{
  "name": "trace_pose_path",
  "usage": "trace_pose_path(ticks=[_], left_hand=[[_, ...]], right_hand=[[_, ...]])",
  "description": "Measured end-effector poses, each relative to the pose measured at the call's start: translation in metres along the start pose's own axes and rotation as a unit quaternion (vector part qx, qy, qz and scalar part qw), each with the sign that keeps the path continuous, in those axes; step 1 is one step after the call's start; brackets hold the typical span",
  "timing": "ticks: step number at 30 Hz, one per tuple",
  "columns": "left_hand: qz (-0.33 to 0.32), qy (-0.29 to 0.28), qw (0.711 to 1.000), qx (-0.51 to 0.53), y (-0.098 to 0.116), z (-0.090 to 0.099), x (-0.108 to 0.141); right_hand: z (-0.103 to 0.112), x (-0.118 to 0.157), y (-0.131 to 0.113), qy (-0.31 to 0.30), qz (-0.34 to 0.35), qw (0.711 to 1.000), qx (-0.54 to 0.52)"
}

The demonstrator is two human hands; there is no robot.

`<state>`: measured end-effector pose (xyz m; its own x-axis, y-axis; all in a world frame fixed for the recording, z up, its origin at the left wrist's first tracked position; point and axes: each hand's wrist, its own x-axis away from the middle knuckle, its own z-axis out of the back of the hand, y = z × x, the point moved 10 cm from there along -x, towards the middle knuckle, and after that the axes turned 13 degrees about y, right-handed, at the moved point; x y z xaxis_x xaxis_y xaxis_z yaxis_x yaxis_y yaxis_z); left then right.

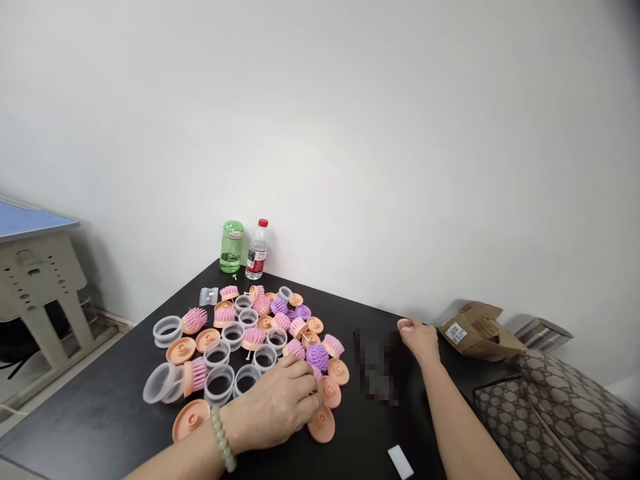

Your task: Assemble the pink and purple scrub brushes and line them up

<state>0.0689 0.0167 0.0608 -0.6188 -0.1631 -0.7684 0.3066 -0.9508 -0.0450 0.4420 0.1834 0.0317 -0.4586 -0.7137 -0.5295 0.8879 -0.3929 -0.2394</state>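
Observation:
My left hand (273, 403), with a pale green bead bracelet (221, 438) on its wrist, rests curled over the front of a spread of parts. Its fingertips reach a pink silicone brush head (296, 349) and a peach round disc (330, 392); whether it grips anything is hidden. The spread mixes several purple brush heads (317, 357) and clear plastic rings (219, 385). My right hand (420, 340) lies apart, at the table's back edge, with its fingers closed. Beside it is a blurred dark patch (377, 367).
A green bottle (231, 247) and a red-capped water bottle (257, 250) stand at the far corner of the black table (95, 427). A white strip (401, 461) lies near the front edge. A cardboard box (479, 331) and a patterned bag (545, 417) sit to the right.

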Motion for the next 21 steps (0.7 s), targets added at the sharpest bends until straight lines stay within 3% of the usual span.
trace_pose_path(ticks=[3, 6, 9, 13, 15, 17, 19, 21], left_hand=[[0.027, 0.009, 1.000, 0.010, -0.004, 0.004, -0.001], [0.064, 0.044, 0.997, 0.008, -0.011, 0.014, -0.001], [0.104, 0.087, 0.991, 0.010, -0.020, 0.024, 0.000], [0.147, 0.104, 0.982, 0.055, -0.030, 0.024, 0.003], [0.159, 0.093, 0.979, 0.083, -0.032, 0.020, 0.004], [0.172, 0.083, 0.977, 0.096, -0.035, 0.017, 0.005], [0.190, 0.079, 0.975, 0.089, -0.039, 0.016, 0.007], [0.195, 0.082, 0.974, 0.079, -0.040, 0.018, 0.007]], right_hand=[[0.021, 0.008, -0.002, -0.020, -0.091, 0.987, -0.129], [0.038, 0.042, -0.042, -0.067, -0.107, 0.946, -0.299], [0.050, 0.104, -0.102, -0.157, -0.087, 0.875, -0.449], [0.059, 0.189, -0.171, -0.276, -0.079, 0.777, -0.560], [0.059, 0.216, -0.193, -0.336, -0.112, 0.698, -0.623], [0.059, 0.227, -0.203, -0.353, -0.144, 0.645, -0.662], [0.059, 0.227, -0.204, -0.345, -0.151, 0.631, -0.678], [0.059, 0.226, -0.202, -0.341, -0.122, 0.644, -0.674]])
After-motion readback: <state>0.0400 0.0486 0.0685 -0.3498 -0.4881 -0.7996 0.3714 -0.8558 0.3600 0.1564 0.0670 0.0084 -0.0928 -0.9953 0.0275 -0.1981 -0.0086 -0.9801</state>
